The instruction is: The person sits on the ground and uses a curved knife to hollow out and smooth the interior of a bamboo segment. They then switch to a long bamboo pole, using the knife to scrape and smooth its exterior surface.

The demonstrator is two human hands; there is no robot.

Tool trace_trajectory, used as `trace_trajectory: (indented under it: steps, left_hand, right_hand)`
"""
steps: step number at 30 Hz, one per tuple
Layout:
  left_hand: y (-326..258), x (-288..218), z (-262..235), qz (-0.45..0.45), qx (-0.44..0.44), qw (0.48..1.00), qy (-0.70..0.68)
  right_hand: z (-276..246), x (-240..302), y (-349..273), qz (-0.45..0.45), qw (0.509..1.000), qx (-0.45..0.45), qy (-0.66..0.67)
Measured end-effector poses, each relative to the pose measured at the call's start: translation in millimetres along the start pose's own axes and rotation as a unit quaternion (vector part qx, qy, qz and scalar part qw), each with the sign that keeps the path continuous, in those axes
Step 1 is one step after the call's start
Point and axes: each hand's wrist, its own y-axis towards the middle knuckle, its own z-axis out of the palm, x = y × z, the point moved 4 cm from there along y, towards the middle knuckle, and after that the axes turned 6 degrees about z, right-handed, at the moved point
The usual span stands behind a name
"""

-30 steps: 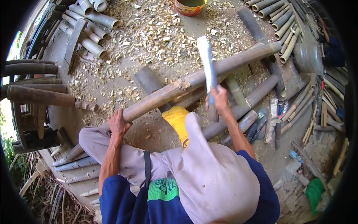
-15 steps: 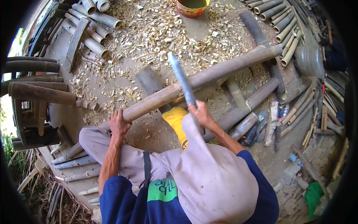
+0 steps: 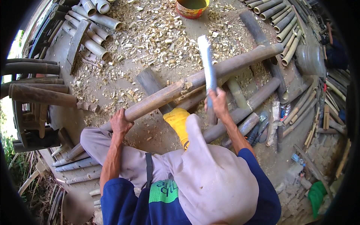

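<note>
Chip-strewn ground [image 3: 157, 37], left hand [image 3: 120, 123] gripping bamboo pole [image 3: 195, 80], right hand [image 3: 217, 103] raising blade [image 3: 208, 63]

Dirt floor [image 3: 123, 97]: bamboo chips [image 3: 157, 37] strewn near orange tub [image 3: 192, 6]; cut bamboo tubes [image 3: 93, 26] left of tub, poles [image 3: 277, 22] right.

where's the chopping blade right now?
In the head view, the long blade is right of centre, gripped by the right hand and raised over the long bamboo pole that the left hand holds, with bamboo chips scattered behind it.
</note>
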Motion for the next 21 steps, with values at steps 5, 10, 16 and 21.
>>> trace_trajectory:
  steps: [5, 10, 16, 21]
  left_hand:
    - [3.1, 2.5, 4.4, 0.001, -0.005, 1.000, -0.026]
    - [0.5, 7.7, 7.0, 0.008, 0.014, 1.000, -0.014]
    - [1.5, 8.5, 8.1, -0.001, 0.026, 1.000, -0.018]
    - [0.3, 13.8, 9.6, 0.001, 0.017, 0.999, -0.032]
  right_hand:
    - [26.1, -16.0, -7.2, -0.070, 0.991, -0.028, 0.111]
    - [18.0, -11.4, -2.8, 0.014, 1.000, 0.014, 0.001]
    - [42.2, -23.4, -8.9, -0.178, 0.982, -0.006, -0.060]
    - [1.0, -9.7, 0.4, -0.043, 0.999, -0.017, 0.013]
